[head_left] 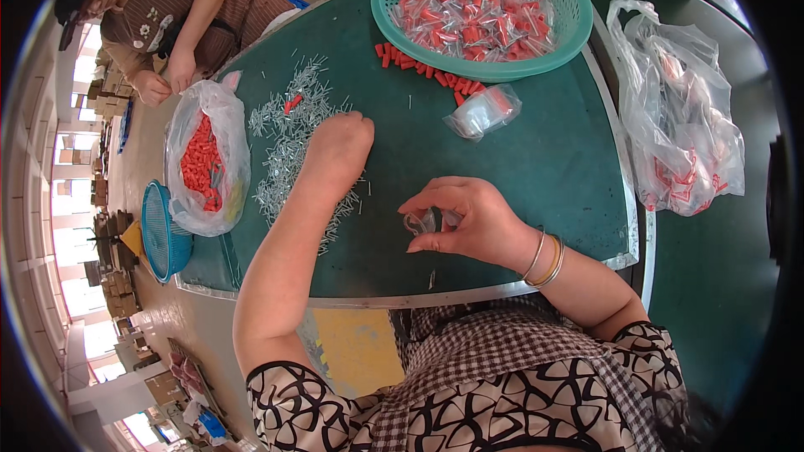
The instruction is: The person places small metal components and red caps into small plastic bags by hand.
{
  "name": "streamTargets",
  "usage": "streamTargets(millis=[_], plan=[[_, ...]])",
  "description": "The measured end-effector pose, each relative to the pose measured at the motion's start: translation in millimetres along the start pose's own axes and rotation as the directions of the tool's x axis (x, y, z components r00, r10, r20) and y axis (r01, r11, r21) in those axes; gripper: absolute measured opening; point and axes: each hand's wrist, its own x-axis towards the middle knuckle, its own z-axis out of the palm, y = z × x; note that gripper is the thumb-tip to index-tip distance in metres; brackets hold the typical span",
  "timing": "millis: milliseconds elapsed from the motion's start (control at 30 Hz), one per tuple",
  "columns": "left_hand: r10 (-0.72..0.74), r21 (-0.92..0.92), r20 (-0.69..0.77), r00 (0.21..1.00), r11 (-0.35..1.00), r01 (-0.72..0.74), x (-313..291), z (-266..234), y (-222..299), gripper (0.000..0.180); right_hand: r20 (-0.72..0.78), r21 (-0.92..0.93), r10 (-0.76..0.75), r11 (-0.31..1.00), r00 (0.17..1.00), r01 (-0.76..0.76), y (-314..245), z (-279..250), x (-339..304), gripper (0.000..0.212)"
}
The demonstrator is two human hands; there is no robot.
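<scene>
My left hand [342, 144] is curled closed at the right edge of a loose pile of silver screws [285, 163] on the green table. Its fingertips are turned away, so whatever they pinch is hidden. Nearer the table's front edge, my right hand [469, 216] grips a small clear plastic bag [427, 222] between thumb and fingers. Beyond it lies a stack of flat clear bags [483, 112]. Red plastic wall plugs [441, 77] are strewn between that stack and a green basket [387, 23] full of filled packets with red plugs inside.
At the table's left edge sits a white plastic bag [234, 125] of red plugs, beside a blue basket [156, 230]. A knotted clear bag [682, 117] lies on the right-hand surface. Another person [188, 17] works at the far left, hands near the white bag.
</scene>
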Motion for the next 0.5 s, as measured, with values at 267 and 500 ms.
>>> streamTargets(millis=[267, 500], plan=[[-0.353, -0.423, -0.068, 0.933, 0.857, 0.293, 20, 10, 4, 0.013, 0.044, -0.037, -0.035, 0.999, 0.998, 0.037, -2, -4, 2, 0.039], [-0.495, -0.521, -0.015, 0.869, 0.745, 0.415, 57, 19, 29, 0.017, 0.085, 0.017, 0.008, 1.000, 0.996, -0.009, -5, -9, 3, 0.039]])
